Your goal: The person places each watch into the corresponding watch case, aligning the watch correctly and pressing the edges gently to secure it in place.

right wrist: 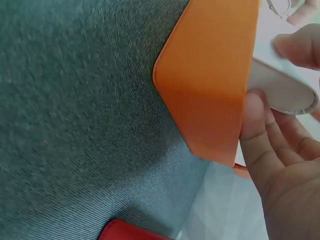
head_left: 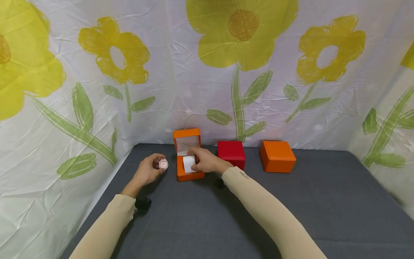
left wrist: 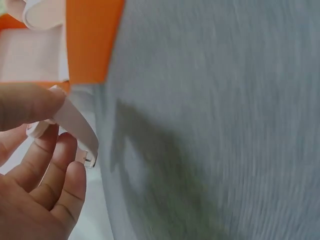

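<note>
A wristwatch with a pale pink face is pinched in my left hand, left of the open orange box. Its light strap hangs in a curve from the fingers in the left wrist view, buckle end low. My right hand reaches over the orange box and grips a white watch cushion at its sides. In the right wrist view the cushion sits between thumb and fingers at the box's rim. The box lid stands raised at the back.
A closed red box stands just right of the open one, partly behind the right wrist. Farther right is a closed orange box. All stand on a dark grey cloth-covered table, with a flower-printed curtain behind.
</note>
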Demonstrator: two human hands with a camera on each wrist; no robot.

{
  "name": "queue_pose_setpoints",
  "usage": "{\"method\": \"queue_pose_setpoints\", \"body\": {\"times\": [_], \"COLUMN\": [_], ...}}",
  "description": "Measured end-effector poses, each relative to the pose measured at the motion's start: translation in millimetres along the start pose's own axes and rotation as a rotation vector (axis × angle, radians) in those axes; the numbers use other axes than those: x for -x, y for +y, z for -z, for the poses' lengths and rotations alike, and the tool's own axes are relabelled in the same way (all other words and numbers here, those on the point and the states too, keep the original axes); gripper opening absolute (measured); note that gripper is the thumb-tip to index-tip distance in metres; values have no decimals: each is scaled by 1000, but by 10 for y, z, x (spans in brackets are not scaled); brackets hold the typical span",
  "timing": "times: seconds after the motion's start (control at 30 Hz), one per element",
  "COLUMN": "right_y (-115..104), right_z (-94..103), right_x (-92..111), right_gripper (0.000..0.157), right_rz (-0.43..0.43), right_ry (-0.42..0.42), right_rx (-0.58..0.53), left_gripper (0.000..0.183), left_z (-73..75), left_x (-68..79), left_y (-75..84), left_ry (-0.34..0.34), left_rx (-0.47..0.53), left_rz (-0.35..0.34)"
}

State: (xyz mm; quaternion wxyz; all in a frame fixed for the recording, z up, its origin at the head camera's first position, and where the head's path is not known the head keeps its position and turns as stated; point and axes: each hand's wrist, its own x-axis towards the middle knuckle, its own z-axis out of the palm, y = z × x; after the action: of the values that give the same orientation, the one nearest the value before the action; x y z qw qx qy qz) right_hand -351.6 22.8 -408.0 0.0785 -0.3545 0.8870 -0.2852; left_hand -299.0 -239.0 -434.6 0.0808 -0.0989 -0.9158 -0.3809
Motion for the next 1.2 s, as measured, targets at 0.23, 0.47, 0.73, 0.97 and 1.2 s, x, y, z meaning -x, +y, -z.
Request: {"method": "queue_pose_setpoints", "body": {"times": [0.23,0.47,0.73,0.97,1.2], "right_y": [6,-25,-60,-50,-21], "right_z": [0,-41,-117,-91,-63], "right_x": [78,142,193,262,391], "right_gripper": [38,34,34,33,40], "right_rz": [-40,25,42,59,75], "right_ry": [36,103,169,177,204], "right_rx": [-71,-101,-105,-220,-420], "left_gripper": [45,48,49,48,48], "left_z": [-70,-121,-136,-148,-186], "left_x": [108,192,255,286,271], "left_y": [209,391,519,624,755], "left_ry": [59,82,132,142,128], "left_rx": [120,153,236,279,347], "left_rz": [-39,-66,-88,-101,-195]}}
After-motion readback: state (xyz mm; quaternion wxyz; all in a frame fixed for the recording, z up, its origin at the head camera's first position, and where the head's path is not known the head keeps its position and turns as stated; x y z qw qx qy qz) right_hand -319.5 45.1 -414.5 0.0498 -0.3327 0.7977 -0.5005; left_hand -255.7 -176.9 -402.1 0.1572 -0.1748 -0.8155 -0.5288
